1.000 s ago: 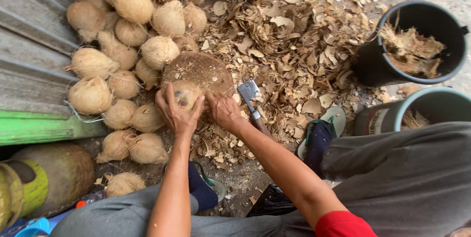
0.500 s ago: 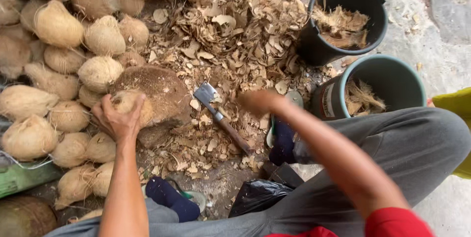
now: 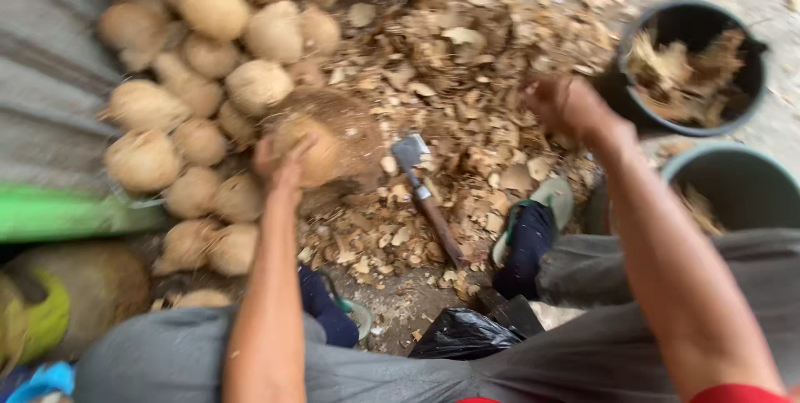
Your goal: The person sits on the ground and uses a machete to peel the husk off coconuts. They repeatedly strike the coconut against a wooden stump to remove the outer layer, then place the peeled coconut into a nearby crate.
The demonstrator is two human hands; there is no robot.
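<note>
Coconut [image 3: 312, 153] husked, tan, fibrous, under left hand [image 3: 282, 165]

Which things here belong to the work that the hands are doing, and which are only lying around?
In the work:
- left hand on the coconut
- right hand near the black bucket of husk
- hatchet

Lying around:
- coconut pile
- husk chips
- green bucket
- black bag

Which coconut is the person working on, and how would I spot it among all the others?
Start at the big heap of husked coconuts on the left, then drop to the round stump at its lower right edge. The coconut sits on that stump under the left hand; unlike its neighbours, it alone is raised and touched.
</note>
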